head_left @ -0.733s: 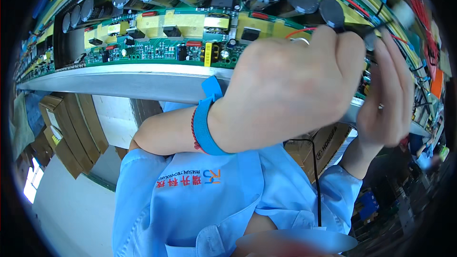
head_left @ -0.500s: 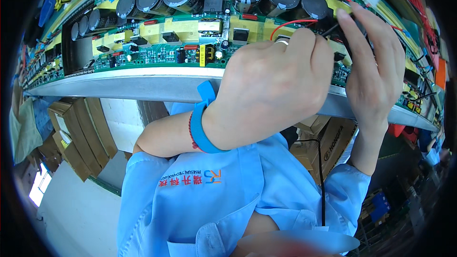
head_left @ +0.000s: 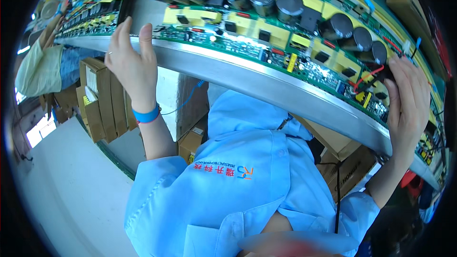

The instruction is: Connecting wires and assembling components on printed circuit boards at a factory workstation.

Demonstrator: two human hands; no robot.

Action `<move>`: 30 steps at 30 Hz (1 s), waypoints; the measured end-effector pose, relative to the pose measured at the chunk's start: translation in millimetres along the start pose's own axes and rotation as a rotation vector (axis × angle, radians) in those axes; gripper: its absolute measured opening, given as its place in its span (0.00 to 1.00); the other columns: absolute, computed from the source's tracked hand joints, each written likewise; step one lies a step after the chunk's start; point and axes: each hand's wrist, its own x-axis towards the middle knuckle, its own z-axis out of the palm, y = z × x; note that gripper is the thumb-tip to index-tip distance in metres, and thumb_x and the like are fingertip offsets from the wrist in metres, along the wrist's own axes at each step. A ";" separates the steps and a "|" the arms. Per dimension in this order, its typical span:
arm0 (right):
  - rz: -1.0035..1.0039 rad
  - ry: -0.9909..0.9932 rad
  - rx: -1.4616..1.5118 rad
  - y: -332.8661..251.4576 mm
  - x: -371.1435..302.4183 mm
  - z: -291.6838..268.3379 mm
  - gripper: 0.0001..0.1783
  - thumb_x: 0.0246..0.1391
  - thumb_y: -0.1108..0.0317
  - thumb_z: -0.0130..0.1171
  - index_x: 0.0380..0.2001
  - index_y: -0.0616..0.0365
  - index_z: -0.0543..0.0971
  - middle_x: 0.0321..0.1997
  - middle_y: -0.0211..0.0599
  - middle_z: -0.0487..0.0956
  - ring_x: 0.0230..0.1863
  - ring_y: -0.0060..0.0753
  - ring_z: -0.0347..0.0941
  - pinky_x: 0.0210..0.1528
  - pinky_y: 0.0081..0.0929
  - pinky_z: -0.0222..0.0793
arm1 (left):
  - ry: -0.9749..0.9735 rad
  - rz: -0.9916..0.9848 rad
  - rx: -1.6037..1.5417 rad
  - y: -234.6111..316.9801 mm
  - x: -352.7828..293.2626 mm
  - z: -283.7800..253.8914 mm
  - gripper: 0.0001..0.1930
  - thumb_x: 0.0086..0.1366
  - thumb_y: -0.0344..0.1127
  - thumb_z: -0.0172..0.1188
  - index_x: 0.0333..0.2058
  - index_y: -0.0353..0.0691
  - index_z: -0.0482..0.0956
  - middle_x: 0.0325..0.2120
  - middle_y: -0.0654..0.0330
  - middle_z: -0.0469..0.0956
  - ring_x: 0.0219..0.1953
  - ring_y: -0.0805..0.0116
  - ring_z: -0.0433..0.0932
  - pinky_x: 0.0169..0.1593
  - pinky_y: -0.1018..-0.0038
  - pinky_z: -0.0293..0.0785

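A long row of green circuit boards (head_left: 214,35) crosses the upper part of the view on a silver metal rail (head_left: 238,77). Round dark capacitors (head_left: 262,0) and yellow insulating sheet (head_left: 247,24) cover them. At a dark-walled gap between boards, my left hand (head_left: 135,64) is raised with thumb and fingers apart, holding nothing visible. My right hand (head_left: 410,100) reaches over the rail at the right, fingers stretched and thumb apart, its fingertips next to the end capacitor (head_left: 379,52) and a red wire (head_left: 369,75). Whether those fingertips press on anything is hidden.
Cardboard boxes (head_left: 97,100) and a white block (head_left: 178,97) stand below the rail. A white surface (head_left: 71,181) fills the lower left. Another person's arm (head_left: 50,31) is at the far left. A black cable (head_left: 338,200) hangs in front of my shirt.
My left hand has left the right-hand end, where it worked beside my right hand, and swung far left. The view has shifted over the boards. My right hand's fingers have come away from a black lead.
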 end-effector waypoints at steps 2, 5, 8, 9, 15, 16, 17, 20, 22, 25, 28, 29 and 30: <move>-0.004 0.012 -0.017 0.6 1.3 1.2 0.13 0.53 0.74 0.62 0.43 0.62 0.80 0.45 0.42 0.81 0.52 0.43 0.76 0.56 0.39 0.68 | -0.093 -0.036 0.059 -12.0 -8.0 10.5 0.20 0.71 0.51 0.50 0.47 0.41 0.79 0.46 0.58 0.79 0.52 0.59 0.74 0.60 0.60 0.58; 0.047 0.003 0.094 1.9 3.2 -5.0 0.13 0.51 0.74 0.62 0.42 0.61 0.80 0.44 0.41 0.81 0.50 0.43 0.76 0.55 0.38 0.69 | -0.260 -0.012 -0.266 -7.2 -8.5 13.4 0.18 0.72 0.46 0.48 0.42 0.40 0.82 0.45 0.60 0.79 0.51 0.60 0.75 0.60 0.61 0.57; 0.047 0.064 0.220 3.2 5.1 -5.1 0.13 0.49 0.74 0.63 0.40 0.62 0.80 0.42 0.40 0.82 0.48 0.43 0.77 0.52 0.37 0.71 | -0.254 0.057 -0.240 -9.6 -10.0 11.6 0.15 0.71 0.40 0.48 0.38 0.37 0.82 0.44 0.59 0.80 0.49 0.60 0.75 0.59 0.64 0.57; 0.054 0.108 0.260 7.7 4.0 -5.4 0.12 0.49 0.75 0.63 0.40 0.62 0.81 0.41 0.40 0.82 0.46 0.43 0.78 0.50 0.36 0.72 | -0.289 0.015 -0.277 -11.8 -12.4 9.0 0.16 0.71 0.40 0.48 0.38 0.36 0.82 0.44 0.58 0.80 0.49 0.60 0.75 0.59 0.63 0.56; 0.257 0.303 0.148 67.0 24.1 -18.1 0.11 0.54 0.74 0.59 0.41 0.58 0.82 0.39 0.39 0.82 0.40 0.40 0.79 0.43 0.32 0.74 | -0.300 0.129 -0.320 -2.7 -10.7 -3.0 0.17 0.72 0.40 0.46 0.36 0.34 0.79 0.46 0.57 0.78 0.51 0.60 0.73 0.63 0.61 0.53; 0.332 0.276 0.146 83.9 32.1 -17.4 0.10 0.55 0.73 0.59 0.41 0.58 0.82 0.38 0.38 0.82 0.40 0.39 0.79 0.43 0.31 0.74 | -0.319 0.134 -0.364 3.2 -10.1 -4.4 0.17 0.72 0.41 0.46 0.36 0.33 0.79 0.46 0.57 0.78 0.51 0.59 0.73 0.63 0.60 0.53; 0.350 0.231 0.058 104.9 43.7 -11.2 0.11 0.56 0.72 0.58 0.42 0.59 0.81 0.38 0.38 0.82 0.40 0.36 0.79 0.43 0.29 0.74 | -0.339 0.144 -0.399 8.2 -4.5 -7.0 0.18 0.71 0.42 0.47 0.35 0.33 0.79 0.46 0.57 0.78 0.52 0.58 0.72 0.64 0.59 0.52; 0.500 0.015 -0.065 171.9 82.4 14.6 0.13 0.57 0.62 0.58 0.44 0.52 0.80 0.43 0.43 0.82 0.46 0.44 0.78 0.47 0.33 0.72 | -0.385 0.191 -0.454 26.9 -3.4 -14.7 0.18 0.71 0.44 0.47 0.34 0.33 0.78 0.46 0.56 0.77 0.53 0.56 0.71 0.65 0.57 0.50; 0.541 0.003 -0.094 200.7 95.5 36.7 0.12 0.57 0.62 0.59 0.42 0.53 0.79 0.42 0.43 0.81 0.45 0.45 0.78 0.46 0.36 0.72 | -0.392 0.212 -0.461 40.3 -2.3 -19.1 0.18 0.68 0.45 0.51 0.34 0.33 0.79 0.46 0.55 0.77 0.54 0.54 0.71 0.65 0.55 0.50; 0.548 -0.049 -0.187 220.4 101.6 55.2 0.12 0.56 0.61 0.59 0.39 0.55 0.78 0.41 0.43 0.80 0.45 0.48 0.77 0.44 0.39 0.72 | -0.416 0.284 -0.528 61.5 -4.7 -25.3 0.18 0.62 0.46 0.59 0.34 0.32 0.79 0.45 0.55 0.77 0.53 0.54 0.72 0.64 0.54 0.50; 0.500 -0.085 -0.307 212.9 103.8 61.0 0.12 0.55 0.60 0.60 0.36 0.57 0.75 0.41 0.42 0.78 0.44 0.50 0.75 0.43 0.43 0.71 | -0.426 0.318 -0.566 73.7 -5.4 -30.1 0.19 0.61 0.48 0.60 0.34 0.32 0.79 0.44 0.55 0.77 0.53 0.55 0.72 0.64 0.53 0.51; 0.500 -0.121 -0.312 210.3 103.0 59.8 0.12 0.56 0.61 0.59 0.37 0.56 0.75 0.40 0.42 0.77 0.44 0.50 0.75 0.43 0.43 0.71 | -0.420 0.327 -0.569 76.7 -5.7 -30.4 0.21 0.61 0.49 0.61 0.34 0.32 0.80 0.44 0.55 0.77 0.53 0.55 0.72 0.64 0.53 0.51; 0.502 -0.156 -0.319 208.1 102.5 58.4 0.12 0.56 0.61 0.58 0.39 0.55 0.74 0.40 0.43 0.77 0.44 0.50 0.75 0.43 0.44 0.71 | -0.424 0.331 -0.572 77.6 -5.4 -30.9 0.21 0.61 0.49 0.61 0.34 0.32 0.80 0.44 0.55 0.77 0.53 0.55 0.72 0.64 0.53 0.51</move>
